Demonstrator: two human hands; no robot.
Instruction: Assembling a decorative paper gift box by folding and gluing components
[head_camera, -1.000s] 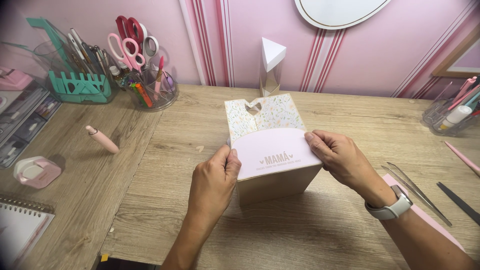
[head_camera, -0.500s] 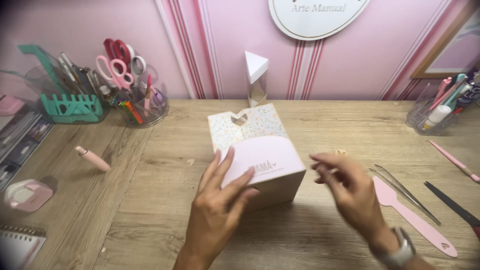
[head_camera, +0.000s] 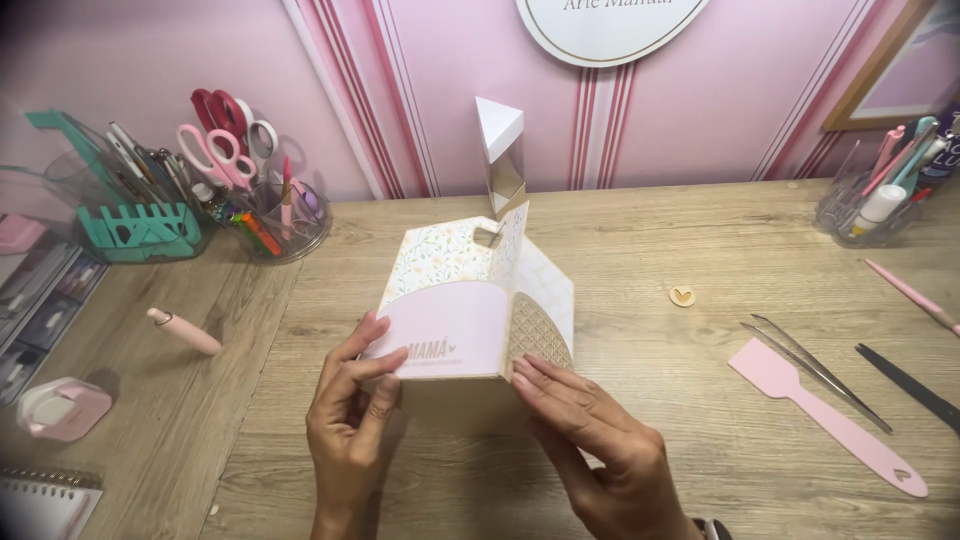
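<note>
Both forearms come in bare from the bottom edge, no sleeves showing. The left hand (head_camera: 350, 420) wears no ring or band; its nails are short with a pale pinkish polish. The right hand (head_camera: 595, 445) has the same pale nails and bare fingers. At the right wrist a sliver of a watch (head_camera: 712, 527) peeks in, dark face, mostly cut off

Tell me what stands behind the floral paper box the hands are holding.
Directly behind the floral paper gift box a tall white triangular-topped box stands upright against the pink striped wall. Its base, and the wooden table just behind the gift box, are hidden.
</note>
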